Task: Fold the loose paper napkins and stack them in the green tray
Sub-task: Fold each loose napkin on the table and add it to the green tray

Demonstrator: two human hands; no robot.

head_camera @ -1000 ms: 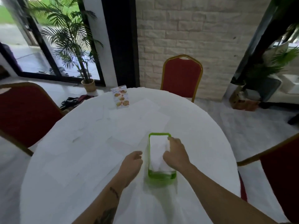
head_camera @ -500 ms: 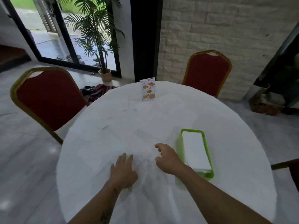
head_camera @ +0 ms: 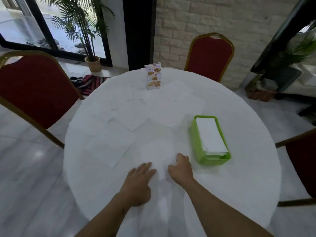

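Note:
The green tray [head_camera: 196,142] stands on the right half of the round white table [head_camera: 248,168], with a stack of folded white napkins [head_camera: 211,134] inside it. Several loose unfolded napkins [head_camera: 109,147] lie flat across the middle and left of the table. One loose napkin [head_camera: 157,144] lies just beyond my hands. My left hand [head_camera: 137,182] rests flat on its near edge, fingers together and extended. My right hand [head_camera: 181,168] sits curled at the napkin's near right corner, left of the tray; whether it pinches the paper is unclear.
A standing menu card [head_camera: 153,76] is at the table's far side. Red chairs stand at the left [head_camera: 34,89], far side [head_camera: 209,57] and right [head_camera: 302,161]. A potted palm [head_camera: 92,64] and a striped cloth [head_camera: 92,82] are on the floor beyond.
My right hand left the napkin stack in the tray and moved left onto a loose napkin. My left hand flattened beside it. My view swung left, so the tray now lies to the right.

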